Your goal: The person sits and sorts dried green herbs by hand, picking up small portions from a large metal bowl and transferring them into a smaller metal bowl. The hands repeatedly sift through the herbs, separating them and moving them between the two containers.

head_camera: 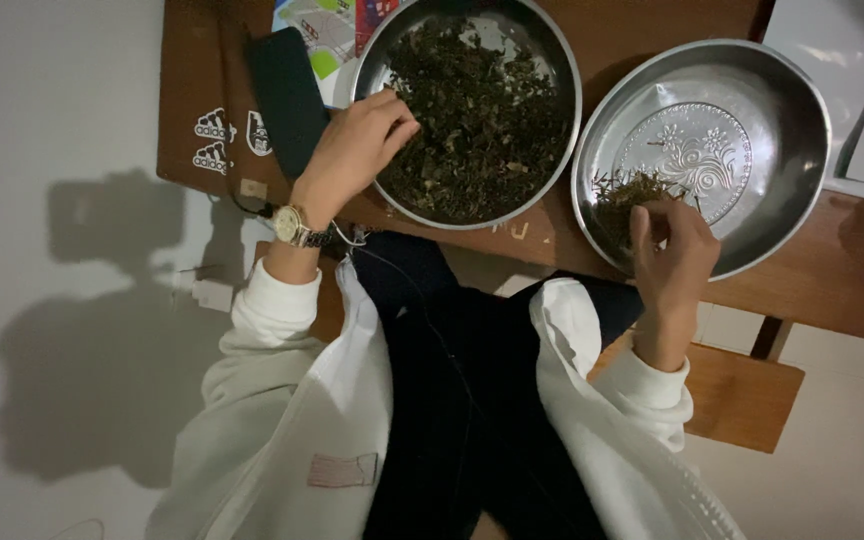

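My left hand (357, 150), with a wristwatch on its wrist, rests on the near left rim of a round metal bowl (564, 60) full of dark dried leaves (477, 120). Its fingers are pinched together in the leaves. My right hand (674, 255) hovers over the near edge of a second metal bowl (792, 130) with an embossed flower pattern. Its fingers curl down beside a small pile of dried leaves and stems (627, 195). Whether either hand actually holds leaves is hidden.
Both bowls stand on a brown wooden table (642, 35). A dark phone-like slab (287, 95) lies left of the full bowl, with colourful printed paper (317, 30) behind it. A wooden seat (742, 395) shows below right. A white wall plug (212, 295) is at the left.
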